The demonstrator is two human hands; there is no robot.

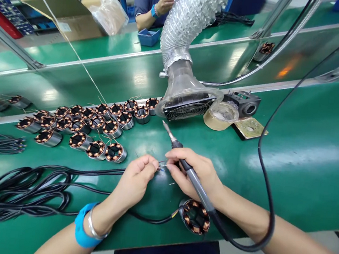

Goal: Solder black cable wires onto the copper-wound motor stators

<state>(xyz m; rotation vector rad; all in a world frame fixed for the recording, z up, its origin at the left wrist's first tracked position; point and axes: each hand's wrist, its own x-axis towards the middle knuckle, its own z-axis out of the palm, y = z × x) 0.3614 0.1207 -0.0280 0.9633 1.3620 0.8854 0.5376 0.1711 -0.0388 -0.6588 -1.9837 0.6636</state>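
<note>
My left hand (139, 176) is closed in a pinch on the end of a black cable (97, 171), where thin coloured wires stick out between the fingertips. Across from it, my right hand (197, 173) holds a soldering iron (195, 183) resting between thumb and fingers, its tip pointing up and away to the left. The right fingertips also meet at the thin wires; the exact contact is too small to make out. Below the right hand lies a motor stator (196, 217) with copper windings, and a black cable with a yellow wire runs up to it.
Several stators (96, 122) stand in rows at the left. Coiled black cables (27, 192) lie at front left. A fume extractor hood (188, 92) hangs ahead, beside a tape roll (219, 118) and a soldering iron stand (245, 103). Another person (158, 7) sits across the bench.
</note>
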